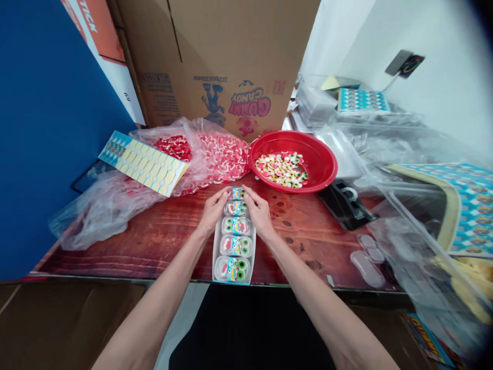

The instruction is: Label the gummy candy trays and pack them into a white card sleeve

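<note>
A clear plastic tray (216, 252) with several compartments lies lengthwise on the wooden table, each compartment holding gummy candies under a small colourful sticker. My left hand (212, 210) and my right hand (259, 211) rest at the tray's far end, on either side. Fingertips of both hands pinch a sticker (238, 193) over the farthest compartment. A red bowl (321, 163) of eyeball gummies stands just beyond my right hand. A clear bag of red and white gummies (215, 154) lies beyond my left hand.
A sticker sheet (142, 163) lies on the plastic bag at left. A large Gummy Candy carton (215, 61) stands behind. A black tape dispenser (344, 203) and empty clear trays (367, 259) sit at right, with plastic sheeting and printed cards further right.
</note>
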Action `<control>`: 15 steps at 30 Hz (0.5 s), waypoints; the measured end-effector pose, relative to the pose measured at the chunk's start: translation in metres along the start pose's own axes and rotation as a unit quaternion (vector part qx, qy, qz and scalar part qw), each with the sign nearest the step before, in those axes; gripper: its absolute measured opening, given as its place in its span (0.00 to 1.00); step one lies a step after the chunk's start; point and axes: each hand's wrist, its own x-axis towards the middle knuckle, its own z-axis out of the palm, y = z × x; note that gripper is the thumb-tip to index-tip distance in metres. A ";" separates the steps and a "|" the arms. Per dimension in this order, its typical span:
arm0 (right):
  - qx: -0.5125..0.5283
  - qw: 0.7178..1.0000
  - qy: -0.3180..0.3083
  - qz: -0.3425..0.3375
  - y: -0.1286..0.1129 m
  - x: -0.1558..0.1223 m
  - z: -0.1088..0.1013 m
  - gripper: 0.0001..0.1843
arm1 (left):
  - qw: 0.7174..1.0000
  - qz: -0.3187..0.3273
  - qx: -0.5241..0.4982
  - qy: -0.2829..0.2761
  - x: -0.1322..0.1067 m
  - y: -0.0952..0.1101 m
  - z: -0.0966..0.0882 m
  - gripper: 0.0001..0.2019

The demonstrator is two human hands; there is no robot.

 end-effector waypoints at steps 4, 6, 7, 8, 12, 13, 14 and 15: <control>-0.026 1.000 -0.011 0.007 0.004 0.002 -0.002 0.21 | 1.000 -0.008 -0.008 0.012 0.000 -0.002 0.000 0.25; -0.039 0.999 -0.008 0.014 0.006 0.002 -0.001 0.20 | 1.000 -0.018 0.001 0.021 0.001 -0.004 0.000 0.24; -0.045 0.999 -0.004 0.017 0.006 0.002 -0.001 0.20 | 0.999 -0.020 0.007 0.025 0.002 -0.005 0.001 0.24; -0.049 0.999 0.000 0.019 0.007 0.002 -0.001 0.19 | 0.999 -0.021 0.013 0.027 0.003 -0.005 0.001 0.23; -0.014 1.000 0.005 0.023 0.005 0.001 0.001 0.19 | 0.999 -0.031 -0.020 0.026 0.002 -0.004 0.002 0.24; 0.015 1.000 0.003 0.021 0.004 0.001 0.001 0.19 | 0.998 -0.037 -0.042 0.023 0.001 -0.002 0.003 0.25; 0.051 0.998 0.001 0.019 0.003 0.000 0.001 0.19 | 0.997 -0.041 -0.064 0.018 -0.001 -0.001 0.003 0.26; 0.094 0.995 -0.001 0.019 0.002 -0.002 0.000 0.20 | 0.995 -0.043 -0.084 0.012 -0.004 0.001 0.004 0.27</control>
